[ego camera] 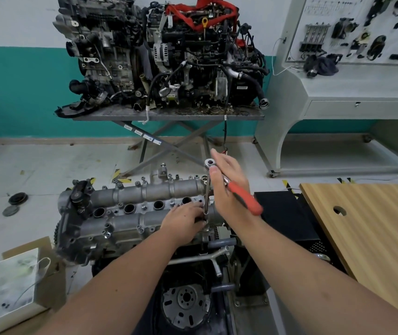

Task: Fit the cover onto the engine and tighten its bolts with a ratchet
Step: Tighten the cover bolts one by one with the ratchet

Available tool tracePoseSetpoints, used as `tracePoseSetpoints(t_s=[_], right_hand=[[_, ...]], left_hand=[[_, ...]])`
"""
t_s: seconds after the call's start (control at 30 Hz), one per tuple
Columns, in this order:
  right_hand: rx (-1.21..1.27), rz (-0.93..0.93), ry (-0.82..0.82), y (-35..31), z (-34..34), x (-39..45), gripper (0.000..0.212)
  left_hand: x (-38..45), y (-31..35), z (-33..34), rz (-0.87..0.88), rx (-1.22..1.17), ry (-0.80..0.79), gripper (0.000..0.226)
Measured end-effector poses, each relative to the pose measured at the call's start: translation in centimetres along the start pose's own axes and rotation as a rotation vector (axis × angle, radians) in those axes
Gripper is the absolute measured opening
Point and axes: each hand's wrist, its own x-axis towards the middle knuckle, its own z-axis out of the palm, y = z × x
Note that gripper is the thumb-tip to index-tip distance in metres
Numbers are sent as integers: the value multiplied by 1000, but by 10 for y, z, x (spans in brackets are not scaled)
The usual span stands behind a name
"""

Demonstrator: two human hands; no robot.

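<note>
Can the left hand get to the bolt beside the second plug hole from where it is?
Probably yes: the left hand rests on the cover steadying the extension, and nothing lies between it and that bolt.

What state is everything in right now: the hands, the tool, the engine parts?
Left hand: fingers curled at the foot of the extension bar, steadying it.
Right hand: gripping the ratchet.
Ratchet: red handle, head up, extension bar standing on a bolt at the cover's right end.
Cover: seated on the engine.
Drawer: closed.
</note>
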Motion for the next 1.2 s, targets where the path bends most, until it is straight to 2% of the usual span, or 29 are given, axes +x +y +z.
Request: tracePoseSetpoints(t_s=[0.13, 0.2, 0.3, 0.4, 0.47, 0.63, 0.7, 0.87, 1.0, 1.1, 1.2], right_hand=[[-454, -488, -90, 1, -12, 12, 30], [-617, -594, -204, -7, -15, 19, 22], [-800, -589, -439, -21, -16, 27, 25], [-837, -651, -725, -32, -25, 36, 47], [-899, -692, -879, -39, -33, 47, 53], [-1061, -559, -1084, -52, -28, 70, 31], [-1096, -473, -1081, -53, -21, 74, 22], [-963, -228, -969, -50, -8, 76, 16], [-975, -69, -775, -50, 0, 66, 7], [-948, 118, -652, -57, 9, 61, 13], [-938, 148, -591, -57, 12, 58, 17]], left_hand=[[-1, 1, 2, -5, -21, 49, 6], [0, -1, 3, -23, -16, 44, 18], [3, -6, 5, -20, -20, 0, 39], [5, -9, 7, -34, 38, 32, 39], [6, -8, 7, -72, 84, 13, 40], [6, -8, 10, -76, -100, -2, 52], [4, -6, 8, -54, -76, -16, 48], [-1, -2, 4, -37, -86, -13, 11], [-2, 5, -3, 25, 6, 50, 20], [-1, 2, -2, 17, 14, 25, 20], [-1, 2, -1, -6, 6, 19, 13]])
